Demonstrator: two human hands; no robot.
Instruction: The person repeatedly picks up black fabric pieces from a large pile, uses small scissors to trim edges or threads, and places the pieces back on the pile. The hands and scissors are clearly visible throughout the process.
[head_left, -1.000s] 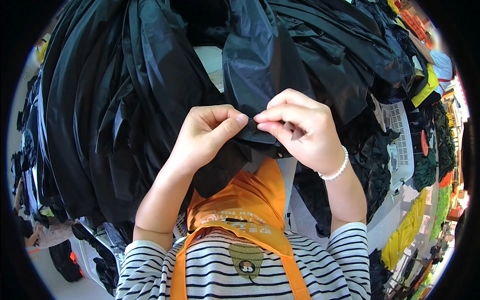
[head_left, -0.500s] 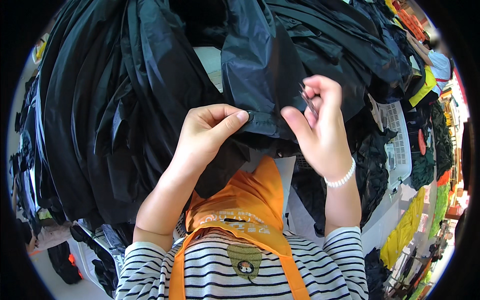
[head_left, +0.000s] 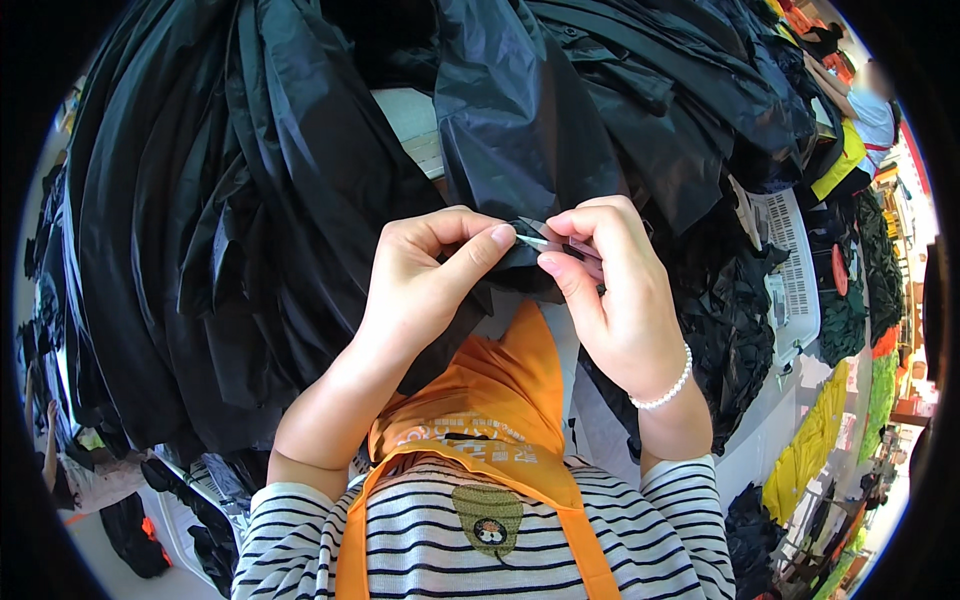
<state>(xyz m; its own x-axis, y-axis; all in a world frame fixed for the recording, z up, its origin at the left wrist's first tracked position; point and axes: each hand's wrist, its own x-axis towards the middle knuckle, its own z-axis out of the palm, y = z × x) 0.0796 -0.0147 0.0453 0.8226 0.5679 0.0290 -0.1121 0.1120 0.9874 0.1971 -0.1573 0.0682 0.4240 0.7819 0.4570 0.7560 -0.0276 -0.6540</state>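
A black garment with a slight sheen (head_left: 520, 110) hangs down in front of me. Its lower edge is pinched between the thumb and forefinger of my left hand (head_left: 425, 265). From the other side my right hand (head_left: 620, 290), with a white beaded bracelet at the wrist, grips a small pair of thread snips (head_left: 582, 252). The pointed blades reach to the fingertips of my left hand, right at the garment's edge. Fingers partly hide the snips' handles and the exact spot where the blades meet the cloth.
More black garments (head_left: 150, 250) hang in heavy folds on the left and at the upper right. A white perforated basket (head_left: 795, 270) stands to the right, beside crumpled dark cloth. Yellow cloth (head_left: 805, 455) lies at the lower right. Another person (head_left: 868, 115) is at the far right.
My right hand has moved left and down, bringing the snips from beside the garment to my left fingertips. The left hand keeps its pinch, having shifted slightly right.
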